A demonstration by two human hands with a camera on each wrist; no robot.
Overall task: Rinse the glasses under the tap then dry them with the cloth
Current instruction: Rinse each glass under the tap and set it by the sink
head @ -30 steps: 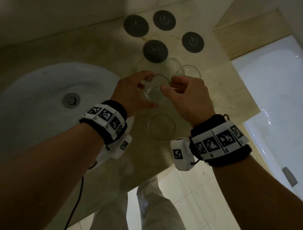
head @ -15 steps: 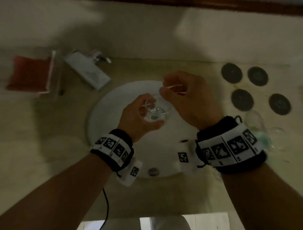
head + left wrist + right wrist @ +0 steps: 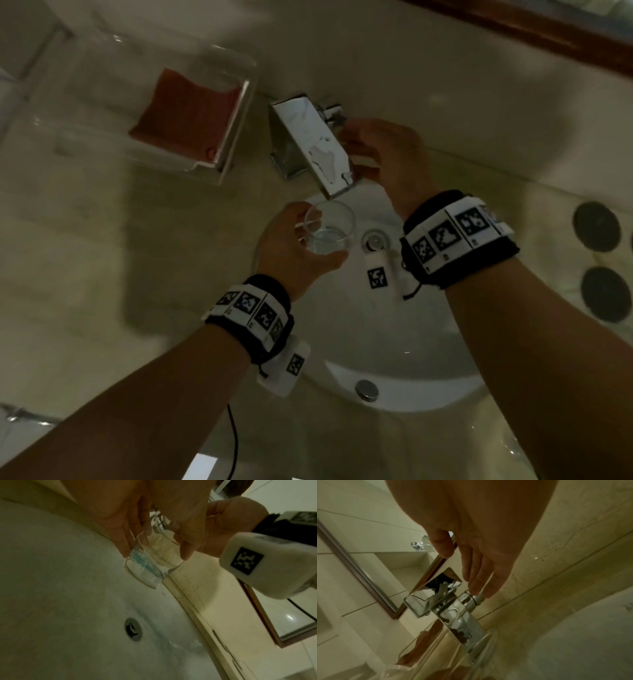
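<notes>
Right hand hides tap handle (contact unclear); left hand holds glass.

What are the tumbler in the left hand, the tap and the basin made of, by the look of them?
Tumbler: clear glass, since the fingers show through it. Tap: polished metal, probably chromed, with mirror-like reflections. Basin: smooth glossy white, likely glazed ceramic, though the pictures alone leave that open.
</notes>
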